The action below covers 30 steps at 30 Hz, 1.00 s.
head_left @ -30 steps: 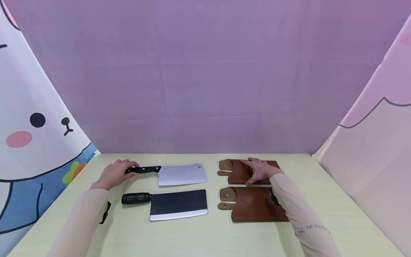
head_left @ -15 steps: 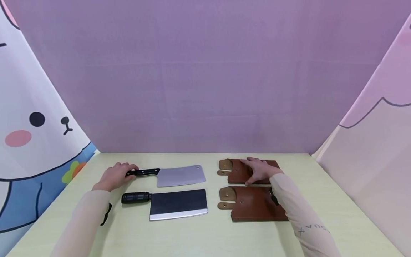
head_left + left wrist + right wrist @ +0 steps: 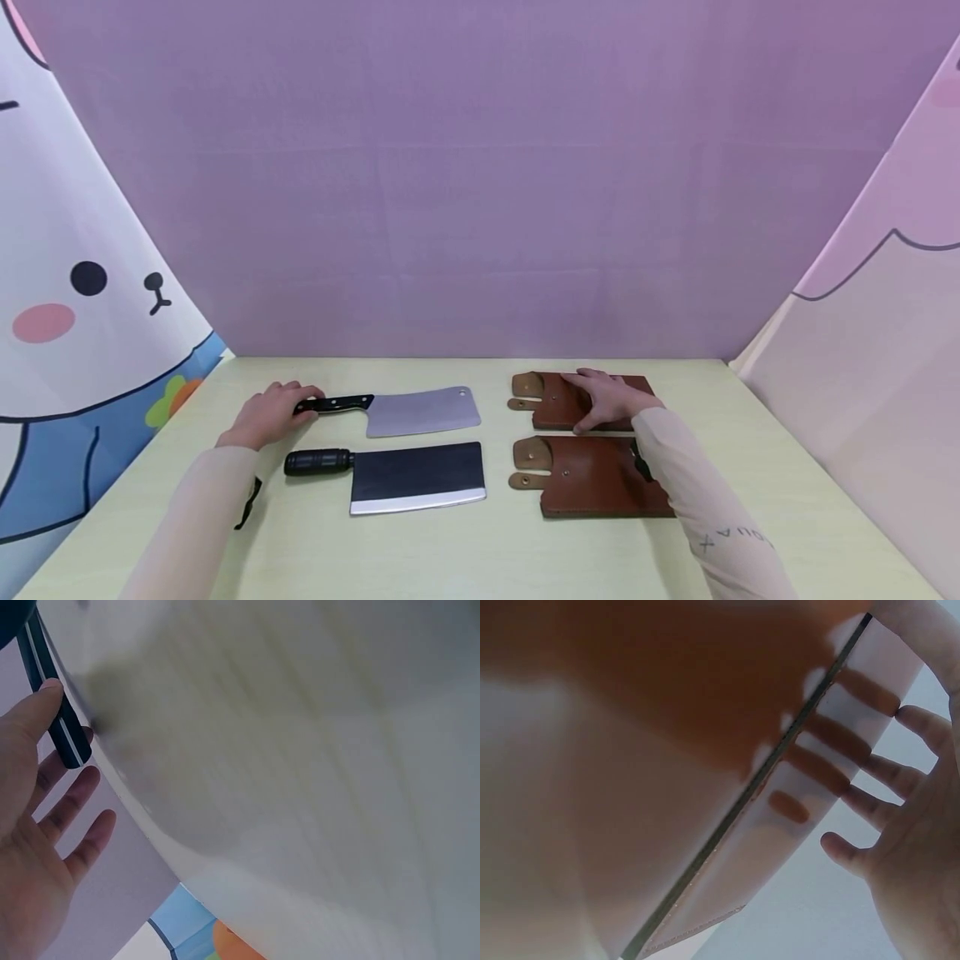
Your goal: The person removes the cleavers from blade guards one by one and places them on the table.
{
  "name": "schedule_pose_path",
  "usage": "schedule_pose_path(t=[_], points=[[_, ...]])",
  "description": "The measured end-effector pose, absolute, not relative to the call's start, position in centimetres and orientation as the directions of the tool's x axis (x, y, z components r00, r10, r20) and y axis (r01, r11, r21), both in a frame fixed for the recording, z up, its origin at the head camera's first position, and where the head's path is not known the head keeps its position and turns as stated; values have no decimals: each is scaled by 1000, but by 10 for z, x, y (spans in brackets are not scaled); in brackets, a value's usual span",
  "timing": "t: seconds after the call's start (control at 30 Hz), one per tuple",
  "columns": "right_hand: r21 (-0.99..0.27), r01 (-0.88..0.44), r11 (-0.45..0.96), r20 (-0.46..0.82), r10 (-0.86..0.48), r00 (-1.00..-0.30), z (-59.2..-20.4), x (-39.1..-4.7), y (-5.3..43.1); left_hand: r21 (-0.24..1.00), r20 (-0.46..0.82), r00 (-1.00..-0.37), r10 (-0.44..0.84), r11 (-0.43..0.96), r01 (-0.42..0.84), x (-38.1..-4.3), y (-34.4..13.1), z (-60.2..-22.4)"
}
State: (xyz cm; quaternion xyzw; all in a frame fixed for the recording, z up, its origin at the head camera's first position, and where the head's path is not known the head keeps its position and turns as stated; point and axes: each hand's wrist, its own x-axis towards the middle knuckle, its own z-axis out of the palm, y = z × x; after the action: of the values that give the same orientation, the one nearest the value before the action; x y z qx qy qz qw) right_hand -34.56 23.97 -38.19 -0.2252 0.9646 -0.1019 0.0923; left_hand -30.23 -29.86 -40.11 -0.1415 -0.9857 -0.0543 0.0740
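Observation:
My left hand (image 3: pixel 272 413) pinches the end of the black riveted handle of a cleaver (image 3: pixel 423 412) at the far left of the table. Its thumb lies on the handle (image 3: pixel 56 690) in the left wrist view, with the other fingers beyond. The silvery blade points right and has a small hole at its far corner. On the right, my right hand (image 3: pixel 606 395) rests spread over the far brown leather knife sheath (image 3: pixel 551 402). In the right wrist view, its nearly straight fingertips touch the glossy sheath (image 3: pixel 810 761), which mirrors them.
A second cleaver (image 3: pixel 420 472), dark-bladed with a bright edge and ribbed black handle, lies nearer on the pale table (image 3: pixel 450 558). Below the right hand lies another brown sheath (image 3: pixel 600 492) with tan straps, partly under the right forearm. A purple backdrop (image 3: pixel 480 208) stands behind.
The left hand has drawn the silvery cleaver slightly left and nearer, then stayed put over the last half second. The right hand and the sheaths look unchanged.

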Motion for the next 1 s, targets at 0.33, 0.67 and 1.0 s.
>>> schedule_pose_path(t=[0.33, 0.67, 1.0], points=[[-224, -418, 881, -118, -450, -885, -380, -343, 243, 106, 158, -950, 268, 952, 286, -303, -298, -405], [-205, -429, 880, -71, -451, -890, -375, -334, 249, 82, 127, -955, 268, 957, 280, -299, -299, -397], [-177, -467, 866, 39, -468, -883, -359, -323, 265, -28, 158, -943, 292, 956, 291, -288, -302, -373]])
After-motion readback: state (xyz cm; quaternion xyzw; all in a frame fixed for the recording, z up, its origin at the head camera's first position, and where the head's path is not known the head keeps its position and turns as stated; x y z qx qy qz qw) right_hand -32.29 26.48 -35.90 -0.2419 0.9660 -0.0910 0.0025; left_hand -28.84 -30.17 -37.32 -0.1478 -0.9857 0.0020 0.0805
